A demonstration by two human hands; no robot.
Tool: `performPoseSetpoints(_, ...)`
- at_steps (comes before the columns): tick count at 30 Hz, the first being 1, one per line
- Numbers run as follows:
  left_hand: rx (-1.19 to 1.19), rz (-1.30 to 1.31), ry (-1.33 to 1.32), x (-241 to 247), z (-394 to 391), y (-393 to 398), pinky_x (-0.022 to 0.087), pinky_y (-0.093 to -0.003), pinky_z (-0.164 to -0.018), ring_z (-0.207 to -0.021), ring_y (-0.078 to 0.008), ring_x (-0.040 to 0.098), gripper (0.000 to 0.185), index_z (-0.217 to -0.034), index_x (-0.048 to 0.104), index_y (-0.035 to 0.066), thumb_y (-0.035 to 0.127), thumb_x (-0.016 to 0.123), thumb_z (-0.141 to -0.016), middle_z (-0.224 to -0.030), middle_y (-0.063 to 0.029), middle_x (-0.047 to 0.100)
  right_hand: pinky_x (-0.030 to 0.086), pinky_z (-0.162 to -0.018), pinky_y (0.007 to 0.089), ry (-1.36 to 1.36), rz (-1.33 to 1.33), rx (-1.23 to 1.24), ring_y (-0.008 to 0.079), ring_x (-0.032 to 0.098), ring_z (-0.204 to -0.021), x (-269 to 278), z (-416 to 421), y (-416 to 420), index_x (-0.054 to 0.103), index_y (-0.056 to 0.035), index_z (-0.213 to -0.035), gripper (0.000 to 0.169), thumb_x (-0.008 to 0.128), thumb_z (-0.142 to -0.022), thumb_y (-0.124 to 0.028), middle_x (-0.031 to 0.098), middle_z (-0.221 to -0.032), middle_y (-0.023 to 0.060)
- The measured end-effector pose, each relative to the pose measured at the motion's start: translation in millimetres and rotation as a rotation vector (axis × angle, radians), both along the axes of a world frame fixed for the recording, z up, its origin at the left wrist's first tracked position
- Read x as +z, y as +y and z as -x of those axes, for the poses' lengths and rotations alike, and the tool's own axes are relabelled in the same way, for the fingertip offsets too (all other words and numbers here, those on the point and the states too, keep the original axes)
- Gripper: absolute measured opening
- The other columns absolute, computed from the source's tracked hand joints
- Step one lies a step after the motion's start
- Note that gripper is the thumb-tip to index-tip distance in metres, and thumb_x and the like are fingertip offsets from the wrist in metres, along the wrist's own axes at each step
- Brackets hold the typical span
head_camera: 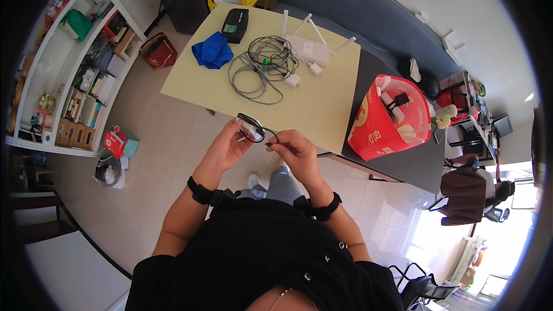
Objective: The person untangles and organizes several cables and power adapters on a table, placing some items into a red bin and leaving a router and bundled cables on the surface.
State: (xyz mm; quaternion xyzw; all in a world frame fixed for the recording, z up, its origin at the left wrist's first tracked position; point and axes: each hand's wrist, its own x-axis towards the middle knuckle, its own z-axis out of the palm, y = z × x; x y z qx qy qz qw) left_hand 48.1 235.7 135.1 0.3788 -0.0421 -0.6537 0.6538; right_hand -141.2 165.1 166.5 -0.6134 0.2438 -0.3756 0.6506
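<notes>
My left hand grips a white power adapter with a black cable looped around it. Between the fingertips of my right hand is the cable's loose end. Both hands are just off the near edge of a pale yellow table. On that table lies a tangle of grey and black cables, with two white plug adapters beside it. A white router with several raised antennas stands behind them. A blue cloth and a black box are at the left.
A red bag holding chargers stands on a dark table at the right. White shelving is on the left, with a dark red paper bag and a small bin on the floor. A seated person is far right.
</notes>
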Motion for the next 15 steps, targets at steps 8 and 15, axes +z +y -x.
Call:
performPoseSetpoints(8,0.030,-0.007,-0.003,9,6,-4,0.054,-0.0245,-0.072,-0.085,-0.0166,0.061,0.028,-0.111,0.050,0.008,0.027,0.057,-0.092,-0.098,-0.0099,0.060,0.049,-0.060,0.0292,0.130,0.440,-0.204,0.0216,0.062,-0.070,8,-17,1,0.063,-0.0013,-0.091,0.015,0.068,-0.077,0.002,0.063,-0.081,0.0086)
performPoseSetpoints(15,-0.007,0.046,-0.115,2,4,-1,0.052,-0.0248,-0.078,-0.092,-0.0131,0.058,0.026,-0.114,0.048,0.010,0.023,0.054,-0.093,-0.104,-0.0047,0.058,0.051,-0.066,0.0352,0.444,0.674,-0.197,0.0305,0.060,-0.081,13,-22,7,0.060,-0.0016,-0.088,0.014,0.068,-0.077,-0.001,0.060,-0.099,0.0119)
